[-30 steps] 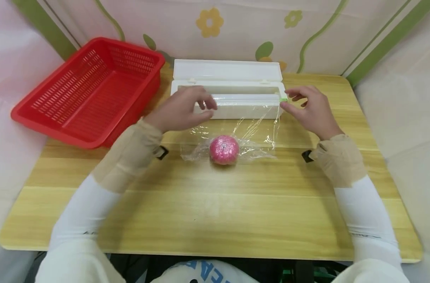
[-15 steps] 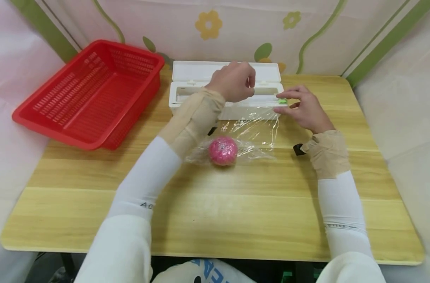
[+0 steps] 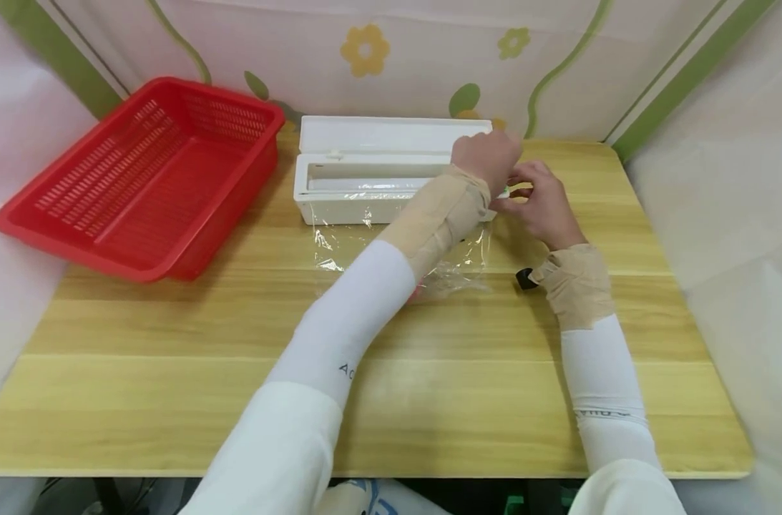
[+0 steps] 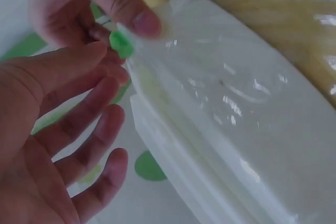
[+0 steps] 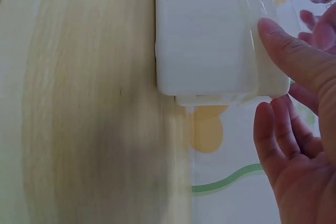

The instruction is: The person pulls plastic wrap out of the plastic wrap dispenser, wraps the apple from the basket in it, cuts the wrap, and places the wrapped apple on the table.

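Well, film roll [image 3: 378, 184] in open white box [image 3: 378, 159], right grip [image 3: 545, 204] around its end, left grip [image 3: 489, 159] unclear

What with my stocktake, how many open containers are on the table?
2: the red basket at left and the white box at back. The left arm may hide more.

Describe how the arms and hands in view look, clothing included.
The left hand and right hand are bare. Tan wraps cover both wrists, with a small black piece by the right one. Fitted white sleeves with dark lettering cover the forearms, below looser off-white sleeves.
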Demonstrator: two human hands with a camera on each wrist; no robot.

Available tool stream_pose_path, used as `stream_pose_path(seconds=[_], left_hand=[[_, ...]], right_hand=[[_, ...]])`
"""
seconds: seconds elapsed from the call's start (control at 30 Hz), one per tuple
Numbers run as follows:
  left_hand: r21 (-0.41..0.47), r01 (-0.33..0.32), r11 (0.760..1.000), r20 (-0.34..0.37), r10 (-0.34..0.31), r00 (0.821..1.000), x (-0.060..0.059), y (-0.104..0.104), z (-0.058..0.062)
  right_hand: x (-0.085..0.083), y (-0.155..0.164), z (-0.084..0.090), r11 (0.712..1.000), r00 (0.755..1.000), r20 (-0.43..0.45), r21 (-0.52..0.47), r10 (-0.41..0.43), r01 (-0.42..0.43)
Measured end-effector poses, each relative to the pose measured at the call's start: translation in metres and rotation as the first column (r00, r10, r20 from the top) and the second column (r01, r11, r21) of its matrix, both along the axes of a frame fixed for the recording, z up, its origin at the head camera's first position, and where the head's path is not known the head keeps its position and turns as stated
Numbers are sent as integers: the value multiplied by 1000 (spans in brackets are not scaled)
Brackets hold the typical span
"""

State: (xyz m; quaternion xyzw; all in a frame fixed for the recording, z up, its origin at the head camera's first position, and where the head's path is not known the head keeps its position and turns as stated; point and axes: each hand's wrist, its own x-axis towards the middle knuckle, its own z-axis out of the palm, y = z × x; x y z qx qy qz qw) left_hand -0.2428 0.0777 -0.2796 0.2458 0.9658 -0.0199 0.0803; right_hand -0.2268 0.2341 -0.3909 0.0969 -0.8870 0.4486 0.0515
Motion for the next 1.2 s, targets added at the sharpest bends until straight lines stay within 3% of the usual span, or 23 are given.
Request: stream_pose_path(seconds=[0.17, 0.4, 0.63, 0.9, 1.07, 1.2], left_hand=[[16, -19, 1000, 8, 19, 1000, 0, 4, -10], [77, -23, 997, -1, 23, 1000, -4, -2, -14], [18, 147, 989, -65, -145, 987, -1, -4, -17], [-29, 213, 977, -15, -214, 977, -2, -20, -11], [-86, 174, 981, 36, -172, 984, -5, -42, -2], [-153, 144, 978, 36, -141, 989, -5, -93, 3]], right_hand=[[-3, -7, -2, 995, 1000, -7, -93, 17, -18], [-13, -13, 3, 997, 999, 31, -78, 14, -11], [-13, -11, 4, 999, 1000, 28, -50, 4, -2], [-10, -18, 8, 998, 1000, 28, -61, -4, 6], [-6, -21, 11, 999, 998, 49, -17, -28, 29], [-5, -17, 14, 999, 999, 18, 3, -50, 50]])
